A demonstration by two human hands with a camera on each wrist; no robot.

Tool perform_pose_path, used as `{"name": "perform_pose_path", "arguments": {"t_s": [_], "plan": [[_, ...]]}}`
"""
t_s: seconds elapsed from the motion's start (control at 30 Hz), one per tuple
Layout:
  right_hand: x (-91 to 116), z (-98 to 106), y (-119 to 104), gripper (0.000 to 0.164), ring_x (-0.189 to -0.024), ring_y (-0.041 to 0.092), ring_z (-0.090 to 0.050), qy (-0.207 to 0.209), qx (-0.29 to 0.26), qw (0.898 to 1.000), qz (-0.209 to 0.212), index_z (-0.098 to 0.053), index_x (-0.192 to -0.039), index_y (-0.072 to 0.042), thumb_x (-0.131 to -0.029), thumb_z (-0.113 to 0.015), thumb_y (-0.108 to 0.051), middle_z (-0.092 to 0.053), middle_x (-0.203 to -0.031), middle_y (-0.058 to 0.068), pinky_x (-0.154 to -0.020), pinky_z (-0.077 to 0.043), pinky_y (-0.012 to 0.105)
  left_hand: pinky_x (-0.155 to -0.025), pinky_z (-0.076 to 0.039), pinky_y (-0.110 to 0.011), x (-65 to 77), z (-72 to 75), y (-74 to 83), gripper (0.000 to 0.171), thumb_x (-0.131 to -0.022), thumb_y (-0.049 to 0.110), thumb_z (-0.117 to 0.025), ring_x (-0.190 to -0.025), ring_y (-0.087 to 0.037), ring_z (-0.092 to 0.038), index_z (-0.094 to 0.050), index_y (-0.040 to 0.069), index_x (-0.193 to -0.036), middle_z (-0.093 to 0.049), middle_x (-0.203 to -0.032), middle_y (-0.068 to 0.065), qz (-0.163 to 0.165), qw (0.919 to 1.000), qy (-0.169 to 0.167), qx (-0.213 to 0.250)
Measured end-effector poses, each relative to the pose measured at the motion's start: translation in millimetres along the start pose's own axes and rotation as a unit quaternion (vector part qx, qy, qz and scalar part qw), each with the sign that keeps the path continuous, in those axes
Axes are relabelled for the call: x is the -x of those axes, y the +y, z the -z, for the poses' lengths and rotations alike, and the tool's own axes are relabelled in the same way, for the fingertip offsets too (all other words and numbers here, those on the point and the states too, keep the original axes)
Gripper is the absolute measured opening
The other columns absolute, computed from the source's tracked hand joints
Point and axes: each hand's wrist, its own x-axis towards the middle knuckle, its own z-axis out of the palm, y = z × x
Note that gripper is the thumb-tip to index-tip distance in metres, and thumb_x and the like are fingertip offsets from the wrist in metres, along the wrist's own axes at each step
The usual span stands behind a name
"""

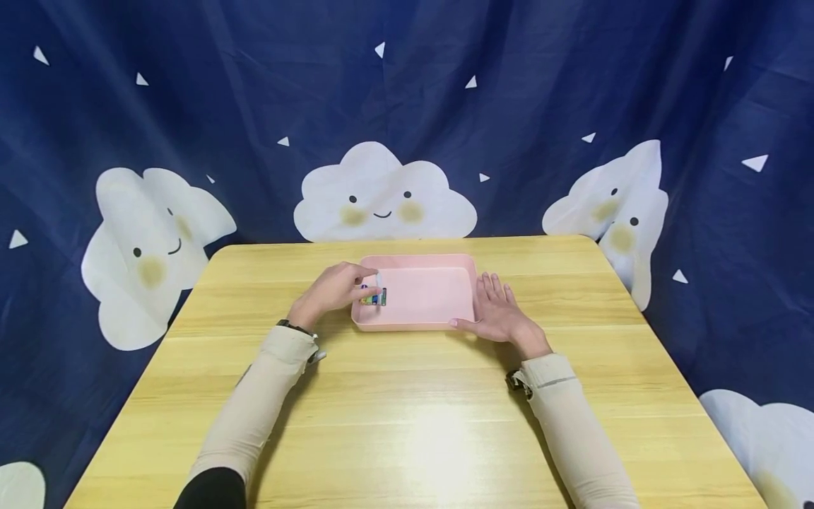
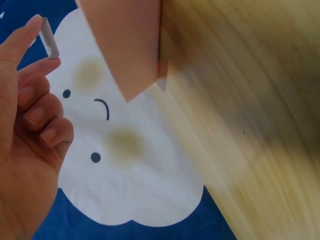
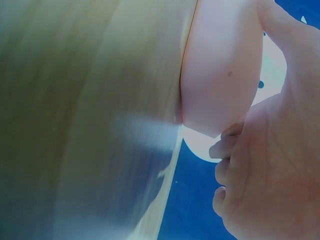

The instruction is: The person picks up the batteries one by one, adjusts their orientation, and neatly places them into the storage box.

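Note:
The pink tray (image 1: 426, 297) lies near the table's far edge. My left hand (image 1: 337, 288) reaches over its left rim and pinches a slim whitish cylinder (image 2: 48, 39), which looks like a battery, between thumb and index finger. In the left wrist view the other fingers curl toward the palm. Several small coloured cylinders (image 1: 374, 297), also battery-like, lie side by side in the tray's left part, partly hidden by that hand. On the right, my right hand (image 1: 499, 311) rests against the tray's side with fingers straight and the thumb at the front rim.
A light wood table (image 1: 407, 396) bears the tray, with wood surface in front and on both sides. Behind it hangs a dark blue curtain (image 1: 432, 92) printed with white clouds. Both wrists wear dark straps over pale sleeves.

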Motion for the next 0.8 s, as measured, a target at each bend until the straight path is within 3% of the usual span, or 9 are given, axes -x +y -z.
{"name": "perform_pose_path", "arguments": {"t_s": [0.1,0.23,0.37,0.47,0.67,0.8], "plan": [[0,0,0,0.122,-0.16,0.046,0.005,0.0,0.002,1.0,-0.001,0.0,-0.161,0.01,-0.092,-0.048,-0.079,0.007,-0.17,0.027,-0.128,0.0,0.062,-0.053,-0.031,-0.028,-5.6,-4.9,-0.6,0.021,-0.095,0.035,-0.075,-0.056,-0.011,-0.041,-0.073,0.014,-0.098,-0.042,-0.062,0.005,-0.003,0.9997,-0.019,-0.016],[0,0,0,0.121,-0.16,0.046,0.006,0.0,-0.001,1.0,-0.001,0.0,-0.161,0.01,-0.093,-0.048,-0.078,0.007,-0.17,0.027,-0.128,0.0,0.062,-0.06,-0.038,-0.028,-11.6,-11.7,-2.3,0.026,-0.094,0.038,-0.076,-0.063,-0.011,-0.048,-0.076,0.015,-0.105,-0.054,-0.071,0.003,0.001,0.9988,-0.036,-0.033],[0,-1,0,0.121,-0.16,0.046,0.005,0.002,-0.003,1.0,0.001,-0.001,-0.161,0.01,-0.092,-0.047,-0.079,0.007,-0.17,0.028,-0.128,0.0,0.063,-0.06,-0.038,-0.029,-15.4,-16.9,-3.6,0.026,-0.095,0.038,-0.075,-0.063,-0.012,-0.048,-0.069,0.014,-0.088,-0.05,-0.07,0.005,0.0,0.9978,-0.051,-0.043],[0,-1,0,0.121,-0.16,0.046,0.006,0.002,-0.004,1.0,0.001,0.0,-0.161,0.009,-0.092,-0.048,-0.078,0.006,-0.17,0.029,-0.128,0.0,0.063,-0.057,-0.037,-0.029,-17.2,-20.1,-4.0,0.035,-0.096,0.039,-0.074,-0.059,-0.011,-0.045,-0.056,0.017,-0.075,-0.039,-0.066,0.006,0.005,0.9964,-0.067,-0.051],[-2,-2,1,0.121,-0.159,0.049,0.003,0.005,0.001,1.0,0.004,-0.002,-0.161,0.01,-0.092,-0.048,-0.078,0.003,-0.17,0.031,-0.127,-0.001,0.064,-0.057,-0.04,-0.029,-18.5,-26.2,-3.1,0.029,-0.095,0.042,-0.075,-0.058,-0.012,-0.047,-0.061,0.021,-0.079,-0.043,-0.067,0.007,0.019,0.9936,-0.092,-0.063],[-1,0,0,0.121,-0.16,0.048,0.003,0.005,0.0,1.0,0.002,-0.002,-0.161,0.01,-0.092,-0.048,-0.078,0.001,-0.17,0.03,-0.128,-0.002,0.063,-0.059,-0.04,-0.029,-18.9,-30.2,-3.7,0.026,-0.094,0.042,-0.075,-0.058,-0.011,-0.048,-0.065,0.021,-0.082,-0.048,-0.069,0.007,0.01,0.9931,-0.092,-0.071]]}}
